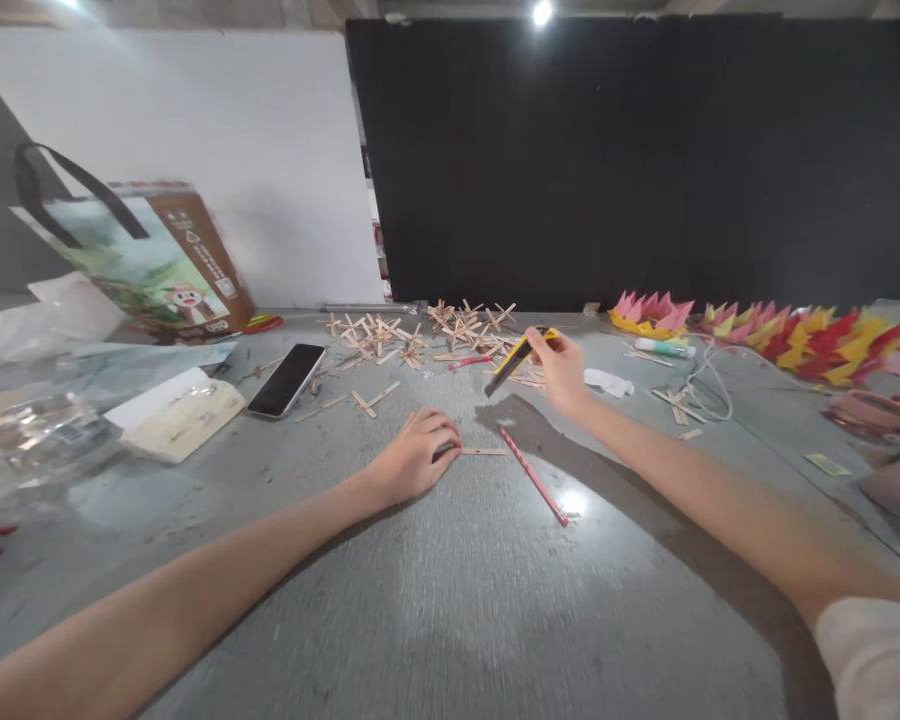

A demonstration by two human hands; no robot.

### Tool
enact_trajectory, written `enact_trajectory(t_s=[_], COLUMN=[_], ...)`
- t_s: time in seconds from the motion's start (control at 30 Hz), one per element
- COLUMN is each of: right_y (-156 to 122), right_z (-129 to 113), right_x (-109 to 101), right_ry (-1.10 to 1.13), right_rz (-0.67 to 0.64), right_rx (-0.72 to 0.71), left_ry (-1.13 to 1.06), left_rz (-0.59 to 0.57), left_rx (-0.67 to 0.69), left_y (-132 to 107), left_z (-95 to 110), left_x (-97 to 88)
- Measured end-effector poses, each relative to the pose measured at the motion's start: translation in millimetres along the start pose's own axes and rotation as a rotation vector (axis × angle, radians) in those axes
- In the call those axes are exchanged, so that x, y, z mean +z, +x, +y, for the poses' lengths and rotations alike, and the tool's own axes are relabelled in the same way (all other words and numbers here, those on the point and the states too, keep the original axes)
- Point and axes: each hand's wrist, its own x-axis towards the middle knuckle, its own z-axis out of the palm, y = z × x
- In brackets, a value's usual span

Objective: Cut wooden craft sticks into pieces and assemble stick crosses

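Observation:
My left hand [420,455] rests on the grey table with its fingers curled, pressing down one end of a flat wooden craft stick [484,451]. The stick's other end sticks out to the right. Above the table, my right hand [559,365] is closed around a yellow and black utility knife [516,362], tilted with its dark end down to the left. A red and white patterned pencil [534,477] lies just right of the stick. Beyond my hands is a heap of wooden sticks joined into crosses [379,338]. A few sticks [375,400] lie near my left hand.
To the left are a phone [287,381], a white packet [176,415], clear plastic wrapping [37,450] and a printed bag [157,265]. On the right sit folded paper pieces [832,340], a glue stick [665,348], a pale cord [720,385] and a tape roll [870,410].

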Motion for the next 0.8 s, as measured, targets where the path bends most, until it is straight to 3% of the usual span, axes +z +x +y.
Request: enact_trajectory(t_s=[0.1,0.2,0.4,0.57,0.8], right_y=[5,-5,-44,-62,-81], right_z=[-25,-60,-107,-111,-92], right_x=[2,7,17,20,39], right_ry=[0.147,0.569,0.816,0.787,0.772], right_rz=[0.039,-0.117,-0.395,-0.374,-0.264], right_rx=[0.038,0.211,0.384,0.469,0.541], left_ry=[-0.026,-0.048,-0.079,-0.099,-0.117], left_rz=[-0.016,-0.034,-0.07,-0.112,-0.171], left_rx=[0.01,0.029,0.065,0.098,0.177], left_y=[1,1,3,2,3], left_z=[5,9,11,9,14], left_x=[-3.0,-5.5,-8.5,-9.3,-14.1])
